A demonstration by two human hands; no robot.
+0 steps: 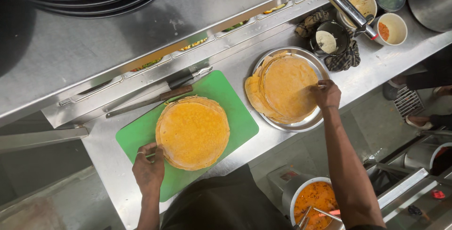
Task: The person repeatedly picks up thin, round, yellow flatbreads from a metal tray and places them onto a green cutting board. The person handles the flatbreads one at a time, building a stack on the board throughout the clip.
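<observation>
Two hands on two flatbread stacks, steel counter, seen from above.

Left hand (149, 168) rests at the lower-left edge of the stack (192, 132) on the green board (235, 117), fingers curled, pinching something thin and pale; can't tell what. Right hand (326, 93) sits on the right edge of the second stack (282, 88) in the round steel tray (308, 124), fingers bent onto the top flatbread; can't tell if it grips it. Two knives (155, 97) lie just behind the board. Small cups (391, 28) of sauce stand beyond the tray. Pot (316, 199) of orange sauce sits lower, below the counter.
</observation>
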